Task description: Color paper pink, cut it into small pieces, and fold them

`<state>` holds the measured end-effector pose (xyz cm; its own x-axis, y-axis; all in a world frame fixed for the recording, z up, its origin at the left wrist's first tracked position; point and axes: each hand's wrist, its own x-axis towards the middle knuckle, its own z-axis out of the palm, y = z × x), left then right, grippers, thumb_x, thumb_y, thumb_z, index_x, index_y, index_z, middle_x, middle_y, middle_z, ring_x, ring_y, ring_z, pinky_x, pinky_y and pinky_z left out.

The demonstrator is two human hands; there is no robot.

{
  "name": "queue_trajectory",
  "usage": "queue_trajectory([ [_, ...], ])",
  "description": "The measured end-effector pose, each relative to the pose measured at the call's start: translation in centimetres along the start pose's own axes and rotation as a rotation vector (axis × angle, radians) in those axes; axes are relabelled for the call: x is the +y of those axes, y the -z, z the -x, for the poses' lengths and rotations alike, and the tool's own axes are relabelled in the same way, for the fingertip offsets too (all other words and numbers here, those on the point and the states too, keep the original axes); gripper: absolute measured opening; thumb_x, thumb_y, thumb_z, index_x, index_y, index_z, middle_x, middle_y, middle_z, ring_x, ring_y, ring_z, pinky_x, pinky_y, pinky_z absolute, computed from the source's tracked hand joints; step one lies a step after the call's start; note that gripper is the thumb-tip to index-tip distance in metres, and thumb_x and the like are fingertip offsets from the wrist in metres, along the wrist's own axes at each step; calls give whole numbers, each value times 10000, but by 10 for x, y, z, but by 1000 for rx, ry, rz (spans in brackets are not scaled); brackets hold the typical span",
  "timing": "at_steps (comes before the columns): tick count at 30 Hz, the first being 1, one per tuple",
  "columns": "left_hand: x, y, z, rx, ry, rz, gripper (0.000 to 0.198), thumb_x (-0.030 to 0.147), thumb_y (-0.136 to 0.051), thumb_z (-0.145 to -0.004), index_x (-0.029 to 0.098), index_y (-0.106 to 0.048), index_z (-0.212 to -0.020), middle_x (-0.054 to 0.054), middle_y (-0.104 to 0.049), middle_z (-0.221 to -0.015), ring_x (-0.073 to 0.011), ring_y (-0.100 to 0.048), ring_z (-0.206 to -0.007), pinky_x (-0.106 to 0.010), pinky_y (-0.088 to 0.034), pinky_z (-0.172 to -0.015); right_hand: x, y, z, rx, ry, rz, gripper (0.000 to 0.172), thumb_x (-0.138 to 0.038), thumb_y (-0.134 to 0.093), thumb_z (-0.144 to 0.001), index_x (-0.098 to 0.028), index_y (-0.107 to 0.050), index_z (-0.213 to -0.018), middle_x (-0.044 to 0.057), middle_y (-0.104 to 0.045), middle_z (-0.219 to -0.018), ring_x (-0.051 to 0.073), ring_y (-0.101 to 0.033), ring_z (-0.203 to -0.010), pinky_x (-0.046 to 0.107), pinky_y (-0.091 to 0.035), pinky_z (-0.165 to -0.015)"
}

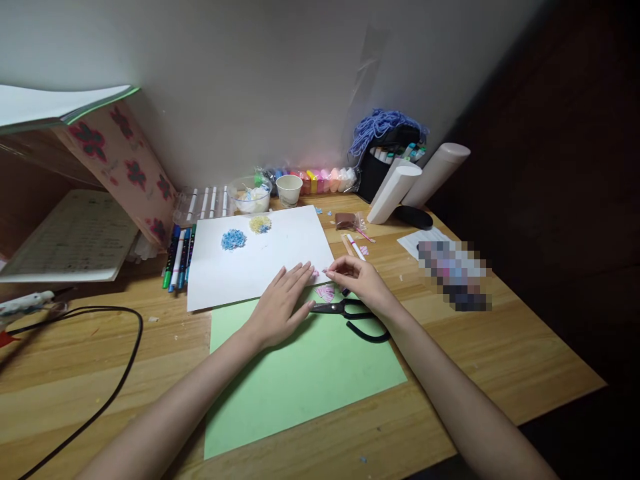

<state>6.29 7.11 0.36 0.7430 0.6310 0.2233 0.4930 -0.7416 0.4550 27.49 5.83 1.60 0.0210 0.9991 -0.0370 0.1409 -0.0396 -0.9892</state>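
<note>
My left hand (286, 301) lies flat with its fingers stretched over the lower edge of a white sheet (290, 243). Beside its fingertips my right hand (361, 280) is pinched at the sheet's right corner, around a small piece that is too tiny to name. Pink striped paper scraps (325, 293) lie just below, between the hands. Black-handled scissors (345, 308) rest on a green sheet (300, 380), with the blades near my left thumb. A blue crumpled cluster (233, 239) and a yellow one (260, 225) sit on the upper part of the white sheet.
Markers (179, 259) lie left of the white sheet. A bowl (251, 195), a paper cup (289, 190) and a packet of coloured clay (325, 180) line the wall. White bottles (395, 193) stand back right. A glue gun (27, 303) and black cable (137, 340) are at left.
</note>
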Motion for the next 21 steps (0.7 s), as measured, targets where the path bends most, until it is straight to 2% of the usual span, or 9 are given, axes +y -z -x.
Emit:
queue_trajectory([
  [2, -1, -1, -3, -30, -14, -4, 559, 390, -388, -954, 203, -276, -1469, -84, -385, -1500, -251, -316, -1401, -521, -179, -1175, 2, 0, 1, -13, 17, 12, 262, -413, -738, -699, -180, -632, -756, 4, -646, -750, 130, -578, -663, 256, -446, -595],
  [4, 0, -1, -3, -31, -33, 5, 481, 359, -388, -954, 201, -396, -1408, -86, -514, -1403, -243, -424, -1333, -524, -178, -1173, 4, -1, 2, -20, 41, 26, 241, -400, -726, -721, -181, -635, -765, 11, -657, -781, 129, -584, -668, 254, -455, -600],
  [8, 2, 3, 2, 73, -87, 62, 341, 231, -347, -957, 192, -591, -1192, -67, -693, -1089, -182, -612, -1066, -496, -197, -1158, 3, -5, 6, 12, 148, 77, 185, -367, -696, -768, -191, -642, -785, 28, -669, -846, 143, -602, -718, 257, -472, -610],
  [10, 4, 5, 5, 155, -46, 119, 310, 221, -339, -961, 200, -623, -1083, -43, -707, -958, -171, -626, -946, -473, -280, -1106, -1, -9, 11, 51, 253, 171, 126, -322, -676, -798, -200, -648, -780, 32, -665, -854, 157, -607, -765, 265, -474, -629],
  [13, 7, 5, 8, 214, 75, 240, 249, 265, -378, -958, 196, -617, -973, -38, -681, -857, -179, -597, -846, -393, -428, -909, -8, -16, 19, 87, 432, 325, 39, -238, -661, -820, -214, -657, -790, 34, -658, -829, 174, -610, -807, 298, -482, -686],
  [16, 11, 3, 9, 219, 89, 333, 184, 282, -440, -931, 187, -597, -946, -60, -653, -870, -190, -576, -838, -346, -453, -783, -10, -23, 25, 60, 577, 400, 42, -189, -642, -837, -223, -663, -823, 37, -660, -817, 181, -612, -807, 330, -489, -727],
  [21, 14, -1, 10, 275, 77, 384, 127, 265, -473, -919, 179, -565, -925, -65, -629, -874, -185, -567, -835, -327, -450, -765, -7, -33, 30, 40, 649, 444, 78, -161, -626, -850, -231, -659, -855, 35, -663, -809, 178, -615, -794, 331, -494, -713],
])
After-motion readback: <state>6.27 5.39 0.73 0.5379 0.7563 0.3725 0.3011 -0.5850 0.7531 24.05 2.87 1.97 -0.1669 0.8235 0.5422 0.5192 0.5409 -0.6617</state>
